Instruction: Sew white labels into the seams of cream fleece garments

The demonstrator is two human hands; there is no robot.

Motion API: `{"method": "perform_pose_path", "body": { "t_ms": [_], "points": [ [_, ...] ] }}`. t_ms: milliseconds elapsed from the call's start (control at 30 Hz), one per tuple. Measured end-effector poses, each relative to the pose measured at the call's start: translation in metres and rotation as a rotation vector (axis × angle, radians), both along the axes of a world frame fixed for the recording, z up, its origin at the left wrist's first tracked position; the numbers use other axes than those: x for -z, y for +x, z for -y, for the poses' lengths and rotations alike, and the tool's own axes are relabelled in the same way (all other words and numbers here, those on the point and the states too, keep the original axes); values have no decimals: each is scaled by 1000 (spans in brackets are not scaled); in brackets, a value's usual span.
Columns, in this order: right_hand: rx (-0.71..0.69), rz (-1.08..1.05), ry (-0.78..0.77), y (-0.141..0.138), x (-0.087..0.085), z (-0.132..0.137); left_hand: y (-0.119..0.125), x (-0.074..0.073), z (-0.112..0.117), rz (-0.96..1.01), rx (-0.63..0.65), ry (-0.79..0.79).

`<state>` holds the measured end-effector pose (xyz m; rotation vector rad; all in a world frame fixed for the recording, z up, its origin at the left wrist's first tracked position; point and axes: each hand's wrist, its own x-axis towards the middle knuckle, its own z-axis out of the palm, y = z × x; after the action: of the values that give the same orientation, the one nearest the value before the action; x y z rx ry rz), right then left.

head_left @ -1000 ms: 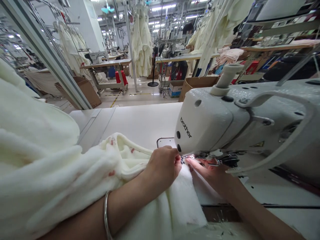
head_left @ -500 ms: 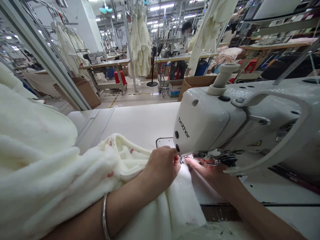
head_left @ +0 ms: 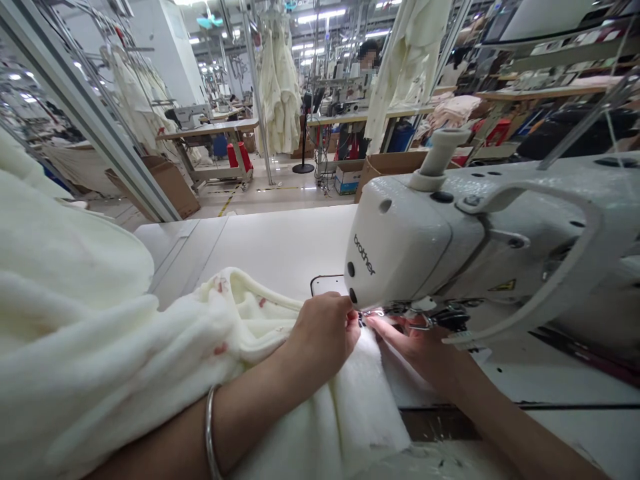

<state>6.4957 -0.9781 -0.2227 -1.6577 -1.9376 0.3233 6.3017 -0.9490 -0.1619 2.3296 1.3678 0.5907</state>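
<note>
Cream fleece fabric point(head_left: 367, 393) with small reddish print lies over the machine bed and spreads to the left in thick folds. My left hand point(head_left: 327, 333), with a silver bangle at the wrist, is closed in a pinch on this fabric just left of the needle area. Close by, my right hand point(head_left: 425, 347) reaches under the head of a white sewing machine point(head_left: 400, 240). Its thumb and a finger meet at the fabric edge by the lit presser foot. Its other fingers are partly hidden by the machine's metal parts, and the needle itself is hard to make out.
The white table point(head_left: 260, 243) extends behind the fabric. A metal post point(head_left: 100, 113) slants along the left. Beyond stand a cardboard box point(head_left: 385, 167), hanging cream garments point(head_left: 280, 93), other sewing tables and a person point(head_left: 367, 63) at a machine.
The camera view has shifted slightly, so the machine and background sit a little further left. Both hands keep nearly the same position and hold on the fabric.
</note>
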Motion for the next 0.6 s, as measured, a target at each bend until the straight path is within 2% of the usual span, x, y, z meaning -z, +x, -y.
{"method": "perform_pose_path", "body": {
  "t_ms": [300, 600],
  "points": [
    [5, 390, 92, -15, 2, 7, -1, -6, 1, 7, 3, -66],
    [-10, 630, 173, -7, 11, 8, -2, -2, 0, 32, 24, -68]
  ]
}}
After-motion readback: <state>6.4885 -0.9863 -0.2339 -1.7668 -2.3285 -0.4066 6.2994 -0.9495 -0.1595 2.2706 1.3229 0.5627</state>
